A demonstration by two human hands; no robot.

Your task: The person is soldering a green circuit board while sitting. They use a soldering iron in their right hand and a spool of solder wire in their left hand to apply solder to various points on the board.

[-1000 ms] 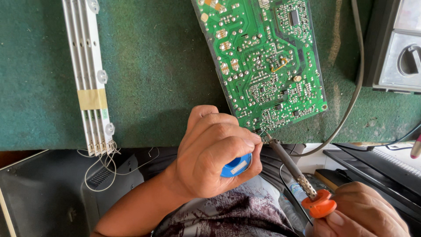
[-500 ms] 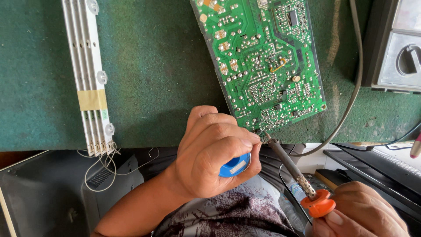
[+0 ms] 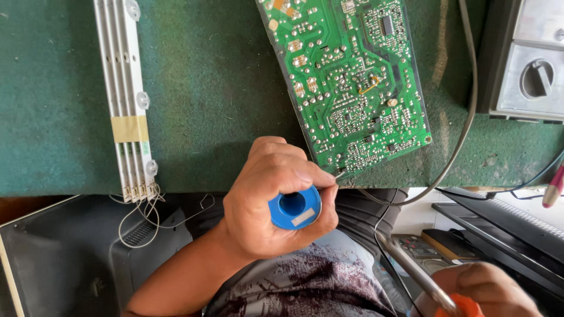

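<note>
A: What is being held by the left hand (image 3: 273,202)?

B: A blue solder spool (image 3: 295,206) is being gripped, with the fingers curled tightly round its rim and the hollow core facing up. A thin strand of solder wire (image 3: 339,174) is being fed from between thumb and fingertip toward the near corner of the green circuit board (image 3: 349,82), which is lying solder-side up on the green mat (image 3: 211,100).

A: And the right hand (image 3: 490,290)?

B: It is being kept low at the bottom right edge, closed round the orange handle of a soldering iron (image 3: 414,270); the metal shaft is being pointed up and left, its tip apart from the board. How the fingers are sitting on the handle cannot be fully told, as the hand is being cut off by the frame.

A: How is the spool likely to be handling?

B: It is being judged small but dense for its size, stiff in the body, and smooth plastic on the flanges, so the rim grip seems sound. The wire itself is being judged soft and easily bent, best pinched close to its free end. The board is probably light, rigid and fragile, best taken by its edges.

A: What else is lying about?

B: A white light strip (image 3: 126,100) with loose wires is lying at the left, well apart, and a grey box with a dial (image 3: 531,64) is standing at the right.
</note>
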